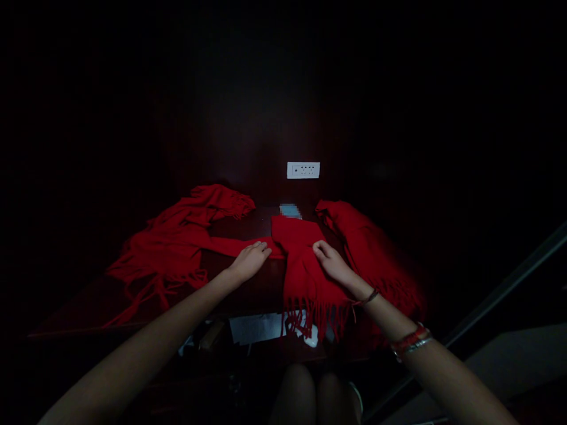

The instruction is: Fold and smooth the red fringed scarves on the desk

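A red fringed scarf (303, 265) lies across the middle of the dark table, its tassels hanging over the front edge. A narrow strip of red cloth runs left from it toward a crumpled red fringed heap (166, 248). On that strip rests my left hand (251, 261), back upward, fingers stretched over the cloth. My right hand (332, 262) is closed in a pinch on the right part of the middle scarf; its fingertips are partly hidden. Just beyond it, another red fringed scarf (367, 242) is bunched on the right.
A white power socket (303, 170) is set in the dark back wall. Below it lies a small pale blue item (290, 211), blurred out. Under the tabletop are papers (257, 328), a white object (311, 336) and a brownish box (211, 334). My knees are below the front edge.
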A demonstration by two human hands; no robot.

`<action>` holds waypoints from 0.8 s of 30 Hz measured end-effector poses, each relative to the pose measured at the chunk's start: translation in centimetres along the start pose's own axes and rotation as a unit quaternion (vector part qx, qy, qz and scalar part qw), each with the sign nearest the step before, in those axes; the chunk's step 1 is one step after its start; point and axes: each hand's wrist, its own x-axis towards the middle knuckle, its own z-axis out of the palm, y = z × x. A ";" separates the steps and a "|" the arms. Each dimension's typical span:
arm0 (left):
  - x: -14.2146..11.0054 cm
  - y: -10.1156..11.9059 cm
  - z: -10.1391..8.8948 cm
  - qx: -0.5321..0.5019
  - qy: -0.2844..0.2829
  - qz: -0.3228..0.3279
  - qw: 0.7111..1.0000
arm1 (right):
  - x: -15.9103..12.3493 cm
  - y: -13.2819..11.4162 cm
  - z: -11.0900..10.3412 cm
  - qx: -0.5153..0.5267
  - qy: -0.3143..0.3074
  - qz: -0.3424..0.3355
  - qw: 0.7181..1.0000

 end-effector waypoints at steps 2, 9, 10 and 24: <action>-0.4 0.5 -0.2 -0.008 0.007 0.005 1.000 | 0.5 0.4 -0.5 0.124 0.034 0.064 0.990; -2.9 1.9 -0.1 0.004 0.044 0.036 0.998 | 1.0 0.4 -1.6 0.287 -0.036 0.103 0.952; -3.0 1.9 -0.3 0.003 0.046 0.036 0.998 | 1.1 0.2 -1.8 0.281 -0.042 0.096 0.954; 1.2 -1.6 -1.1 -0.115 -0.184 -0.017 0.976 | 0.8 1.2 -1.2 -0.260 -0.175 -0.027 0.949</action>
